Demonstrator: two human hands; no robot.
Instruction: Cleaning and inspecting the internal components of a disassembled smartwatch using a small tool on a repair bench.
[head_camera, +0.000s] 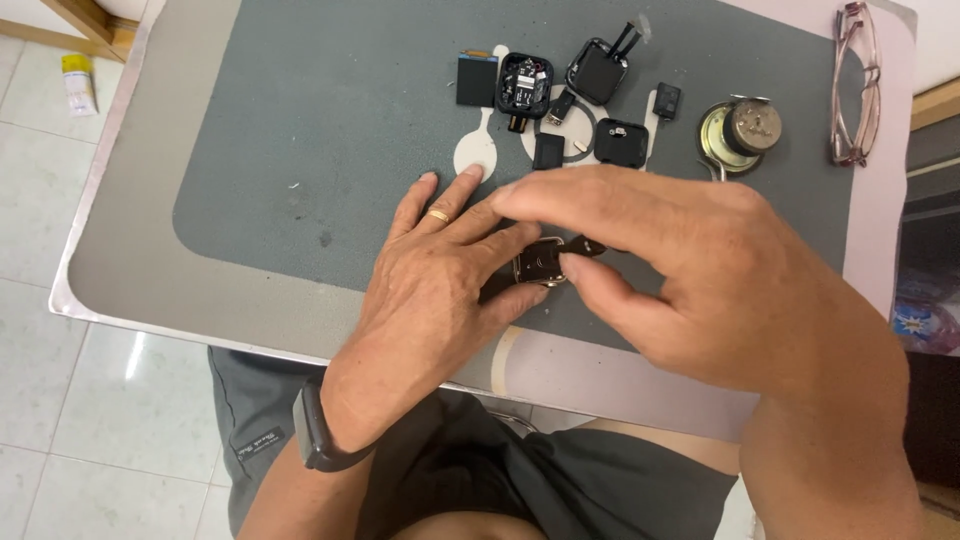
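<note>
A small dark key fob (540, 262) with a metal edge is pinched between both hands over the grey mat (300, 150). It is pressed from the side by the fingers of the left hand (440, 290), which lies flat on the mat with a ring on one finger, and it is gripped from above and below by the thumb and fingertips of the right hand (700, 270), which is closed around its far end. Most of the fob is hidden beneath the fingers, so its state cannot be told. Just beyond the fingertips a cluster of loose parts is spread: an opened black case (524, 84) with a circuit board seated inside it, a second square housing (597, 70) whose contents cannot be made out, a flat black plate (477, 79), and several small black pieces (621, 142). A round speaker (740, 132) sits farther to the right of these, and glasses (856, 85) lie well off beyond the right hand. A slip of the fob could be caused by the tight pinch, and the nearby pieces could be scattered by a sudden forward jerk of either hand.
</note>
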